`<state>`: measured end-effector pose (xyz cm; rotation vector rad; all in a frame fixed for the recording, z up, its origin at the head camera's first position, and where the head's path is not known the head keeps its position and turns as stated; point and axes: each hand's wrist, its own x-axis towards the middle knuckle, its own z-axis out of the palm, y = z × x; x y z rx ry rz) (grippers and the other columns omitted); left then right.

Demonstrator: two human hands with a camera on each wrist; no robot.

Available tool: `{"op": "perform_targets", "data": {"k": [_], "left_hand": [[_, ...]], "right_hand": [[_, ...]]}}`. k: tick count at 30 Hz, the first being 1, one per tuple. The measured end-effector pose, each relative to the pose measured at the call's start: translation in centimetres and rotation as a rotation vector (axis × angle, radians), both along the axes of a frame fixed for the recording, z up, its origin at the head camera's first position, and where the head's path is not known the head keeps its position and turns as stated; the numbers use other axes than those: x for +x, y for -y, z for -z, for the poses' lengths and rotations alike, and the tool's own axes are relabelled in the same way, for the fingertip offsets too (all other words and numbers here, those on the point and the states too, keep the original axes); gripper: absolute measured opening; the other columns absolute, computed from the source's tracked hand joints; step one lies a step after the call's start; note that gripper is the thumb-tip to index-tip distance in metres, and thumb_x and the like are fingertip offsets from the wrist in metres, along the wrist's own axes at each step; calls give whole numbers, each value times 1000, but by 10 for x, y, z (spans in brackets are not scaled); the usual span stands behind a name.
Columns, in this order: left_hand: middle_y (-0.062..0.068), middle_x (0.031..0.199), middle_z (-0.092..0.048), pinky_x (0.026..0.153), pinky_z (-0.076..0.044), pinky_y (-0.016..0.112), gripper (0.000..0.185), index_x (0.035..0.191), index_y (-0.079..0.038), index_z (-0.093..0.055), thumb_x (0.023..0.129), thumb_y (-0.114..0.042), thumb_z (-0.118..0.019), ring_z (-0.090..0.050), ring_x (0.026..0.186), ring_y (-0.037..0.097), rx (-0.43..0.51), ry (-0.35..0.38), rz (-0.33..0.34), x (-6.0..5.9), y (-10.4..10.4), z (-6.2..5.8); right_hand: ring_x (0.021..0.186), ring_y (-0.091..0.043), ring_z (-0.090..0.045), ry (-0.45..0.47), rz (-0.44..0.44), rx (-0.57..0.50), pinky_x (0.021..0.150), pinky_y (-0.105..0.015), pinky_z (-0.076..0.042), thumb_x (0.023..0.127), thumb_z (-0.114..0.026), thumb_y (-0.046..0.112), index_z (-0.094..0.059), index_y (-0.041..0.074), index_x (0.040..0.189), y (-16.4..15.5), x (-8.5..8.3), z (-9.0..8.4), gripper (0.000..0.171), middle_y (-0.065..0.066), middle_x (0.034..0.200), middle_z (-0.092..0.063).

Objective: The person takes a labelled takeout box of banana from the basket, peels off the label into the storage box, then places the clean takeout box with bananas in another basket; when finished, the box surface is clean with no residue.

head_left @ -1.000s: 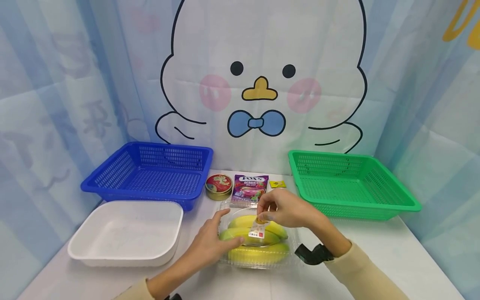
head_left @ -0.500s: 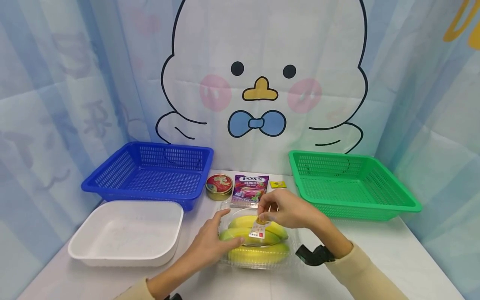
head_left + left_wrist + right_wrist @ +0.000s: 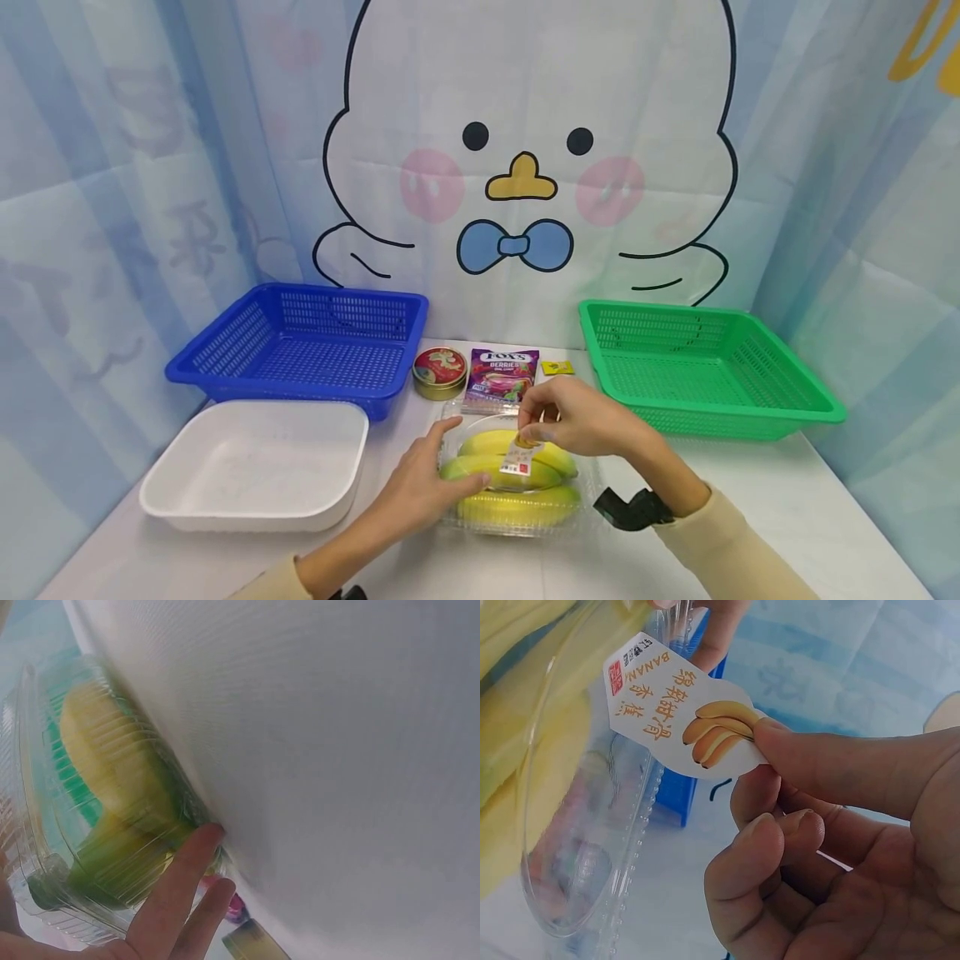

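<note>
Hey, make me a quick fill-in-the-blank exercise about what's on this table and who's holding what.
1. The left hand touches the clear box of bananas, while the ____ hand pinches the label.
2. The tub in front of the blue basket is ____ in colour.
3. The purple bag lies between the round tin and a small ____ packet.

Missing words: right; white; yellow.

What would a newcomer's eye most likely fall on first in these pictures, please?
Probably the large cartoon figure on the curtain behind the table. Next, perhaps, the bananas in a clear container, front centre, where the right hand pinches a label. The blue basket, back left, and green basket, back right, also stand out.
</note>
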<state>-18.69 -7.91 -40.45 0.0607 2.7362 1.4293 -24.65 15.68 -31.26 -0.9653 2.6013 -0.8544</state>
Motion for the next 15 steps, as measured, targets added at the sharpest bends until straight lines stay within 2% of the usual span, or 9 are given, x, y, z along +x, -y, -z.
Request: {"op": "perform_targets", "data": {"k": [15], "left_hand": [[24,150,-56,114,-45,71,91,159,-22,-44,83,-48,-88,-54,141,45,-1,21,-3,0,0,0]], "right_hand": [[76,-14,-59,30,-22,-33,66,-24,-53,99,-74,13,-71,11,90,-4,-4,1,10,-1,84,-71]]}}
